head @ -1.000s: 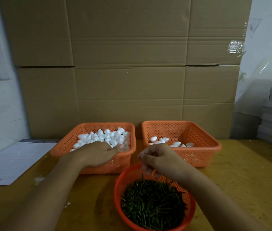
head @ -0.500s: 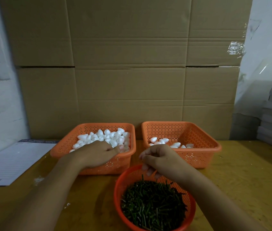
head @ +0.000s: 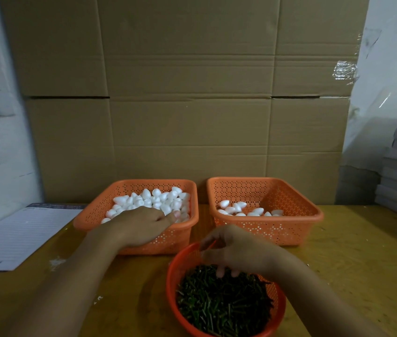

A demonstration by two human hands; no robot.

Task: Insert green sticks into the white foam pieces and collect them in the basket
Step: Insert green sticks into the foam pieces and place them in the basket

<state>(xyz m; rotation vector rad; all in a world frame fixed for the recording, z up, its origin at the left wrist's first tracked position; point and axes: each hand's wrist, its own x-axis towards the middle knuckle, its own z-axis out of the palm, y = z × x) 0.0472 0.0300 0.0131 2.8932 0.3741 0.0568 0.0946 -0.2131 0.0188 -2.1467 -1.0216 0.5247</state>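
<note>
Person, seen from a head-worn camera: two forearms and two hands only.
- Left hand: bare, no glove, ring or watch visible; forearm bare to the lower frame edge, no sleeve in view.
- Right hand: bare, no glove or jewellery visible; short, unpainted nails on the fingertips; forearm bare, no sleeve in view.
- Markings: none discernible in the dim light.

Narrow table gap between the two square baskets, cardboard wall just behind.
</note>
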